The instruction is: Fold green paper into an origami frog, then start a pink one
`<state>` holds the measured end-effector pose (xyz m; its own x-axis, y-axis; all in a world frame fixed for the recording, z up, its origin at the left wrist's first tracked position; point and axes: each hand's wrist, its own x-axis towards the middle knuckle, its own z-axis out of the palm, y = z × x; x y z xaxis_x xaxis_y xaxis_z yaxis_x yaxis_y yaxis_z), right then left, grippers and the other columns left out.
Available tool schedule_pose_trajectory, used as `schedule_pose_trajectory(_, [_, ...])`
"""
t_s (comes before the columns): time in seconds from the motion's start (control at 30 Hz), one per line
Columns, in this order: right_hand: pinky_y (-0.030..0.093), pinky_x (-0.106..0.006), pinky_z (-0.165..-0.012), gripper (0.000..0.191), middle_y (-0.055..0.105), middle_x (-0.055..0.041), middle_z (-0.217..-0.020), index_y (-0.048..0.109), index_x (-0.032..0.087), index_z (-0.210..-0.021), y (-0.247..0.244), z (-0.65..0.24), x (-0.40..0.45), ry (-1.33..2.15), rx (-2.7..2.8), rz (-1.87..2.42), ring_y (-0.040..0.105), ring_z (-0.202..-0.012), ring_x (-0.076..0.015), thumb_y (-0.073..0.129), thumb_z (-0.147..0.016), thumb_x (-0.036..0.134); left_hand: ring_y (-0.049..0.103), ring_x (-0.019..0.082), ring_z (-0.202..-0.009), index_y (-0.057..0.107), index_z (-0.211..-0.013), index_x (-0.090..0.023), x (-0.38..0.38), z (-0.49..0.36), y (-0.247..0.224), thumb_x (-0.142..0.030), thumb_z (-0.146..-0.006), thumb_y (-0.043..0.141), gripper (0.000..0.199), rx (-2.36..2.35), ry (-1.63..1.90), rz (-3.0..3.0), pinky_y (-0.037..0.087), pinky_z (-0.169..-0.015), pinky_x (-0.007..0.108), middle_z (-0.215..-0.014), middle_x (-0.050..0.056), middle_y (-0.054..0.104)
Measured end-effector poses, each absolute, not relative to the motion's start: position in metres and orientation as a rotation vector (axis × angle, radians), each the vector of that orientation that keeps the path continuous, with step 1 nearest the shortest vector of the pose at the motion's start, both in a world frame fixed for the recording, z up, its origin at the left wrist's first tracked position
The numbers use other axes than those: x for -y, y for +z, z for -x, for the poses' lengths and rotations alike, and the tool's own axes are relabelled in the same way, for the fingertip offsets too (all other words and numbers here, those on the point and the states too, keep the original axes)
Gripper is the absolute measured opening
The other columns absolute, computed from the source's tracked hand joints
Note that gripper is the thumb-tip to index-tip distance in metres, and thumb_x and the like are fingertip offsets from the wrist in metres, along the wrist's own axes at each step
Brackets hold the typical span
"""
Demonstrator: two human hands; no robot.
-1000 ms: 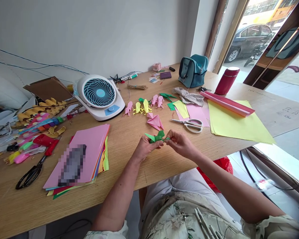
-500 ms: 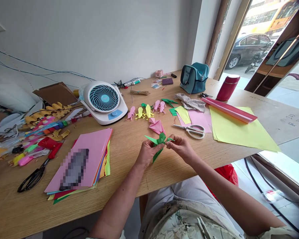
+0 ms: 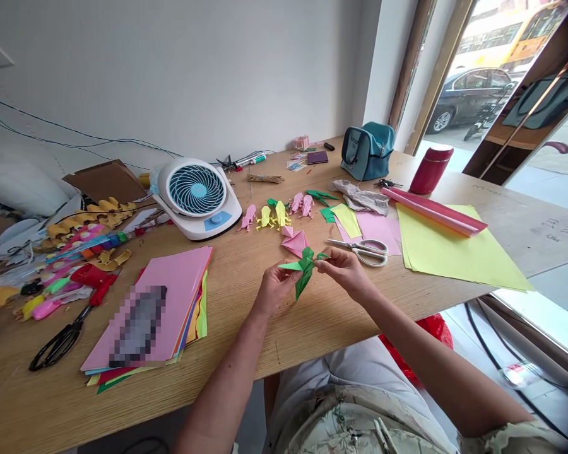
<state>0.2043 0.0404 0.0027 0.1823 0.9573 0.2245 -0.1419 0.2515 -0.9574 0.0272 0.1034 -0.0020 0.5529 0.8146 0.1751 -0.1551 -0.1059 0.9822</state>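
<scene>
A green folded paper figure (image 3: 305,275) is held up just above the near part of the table, between both hands. My left hand (image 3: 278,287) pinches its left pointed flap. With thumb and fingertips, my right hand (image 3: 343,270) grips a narrow point on its right side. Right behind the figure lies a pink folded paper piece (image 3: 295,240). White-handled scissors (image 3: 370,252) rest beyond my right hand. Farther back stand small yellow paper figures (image 3: 280,215) and pink paper figures (image 3: 248,217), with a green folded piece (image 3: 320,195) beside them.
At left lie a stack of coloured paper (image 3: 180,277), black scissors (image 3: 57,345) and mixed craft scraps. A white fan (image 3: 196,195) stands behind. Toward the right are yellow sheets (image 3: 454,258), a pink paper roll (image 3: 438,211), a red container (image 3: 431,170) and a blue bag (image 3: 366,151).
My left hand has shifted from the middle of the green figure out to its left flap. The lower point of the figure now shows more fully. My right hand keeps its pinch.
</scene>
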Motion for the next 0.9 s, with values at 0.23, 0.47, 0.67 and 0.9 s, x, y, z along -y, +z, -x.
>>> schedule_pose_trajectory(0.23, [0.056, -0.035, -0.077, 0.045, 0.066, 0.0009, -0.082, 0.062, 0.024, -0.089, -0.015, -0.183, -0.047, 1.220, 1.048, 0.856, 0.064, -0.077, -0.0183, 0.087, -0.062, 0.051, 0.055, 0.009, -0.061, 0.066, -0.078, -0.016, -0.097, -0.032, -0.002, -0.043, -0.066, 0.086, 0.036, -0.656, 0.926, -1.363, 0.046, -0.057, 0.021, -0.068, -0.003, 0.063])
schedule_pose_trajectory(0.47, [0.056, -0.032, -0.074, 0.046, 0.067, -0.0017, -0.084, 0.065, 0.022, -0.085, -0.021, -0.185, -0.048, 1.179, 1.061, 0.917, 0.062, -0.076, -0.0174, 0.083, -0.064, 0.058, 0.062, 0.011, -0.069, 0.063, -0.087, -0.017, -0.093, -0.034, -0.002, -0.038, -0.065, 0.088, 0.040, -0.647, 0.867, -1.304, 0.055, -0.066, 0.022, -0.076, -0.003, 0.066])
schedule_pose_trajectory(0.67, [0.055, -0.033, -0.071, 0.046, 0.065, -0.0008, -0.078, 0.062, 0.021, -0.083, -0.019, -0.182, -0.046, 1.151, 1.066, 0.918, 0.062, -0.071, -0.0169, 0.082, -0.065, 0.059, 0.064, 0.011, -0.074, 0.059, -0.085, -0.017, -0.096, -0.033, -0.006, -0.035, -0.065, 0.088, 0.039, -0.642, 0.869, -1.338, 0.057, -0.073, 0.025, -0.080, -0.002, 0.065])
schedule_pose_trajectory(0.9, [0.050, -0.029, -0.067, 0.044, 0.061, 0.0001, -0.076, 0.061, 0.023, -0.084, -0.027, -0.185, -0.049, 1.038, 1.061, 0.963, 0.056, -0.071, -0.0158, 0.079, -0.069, 0.060, 0.066, 0.016, -0.090, 0.062, -0.097, -0.017, -0.096, -0.025, 0.007, -0.038, -0.074, 0.081, 0.036, -0.592, 0.838, -1.434, 0.060, -0.074, 0.028, -0.099, 0.003, 0.067])
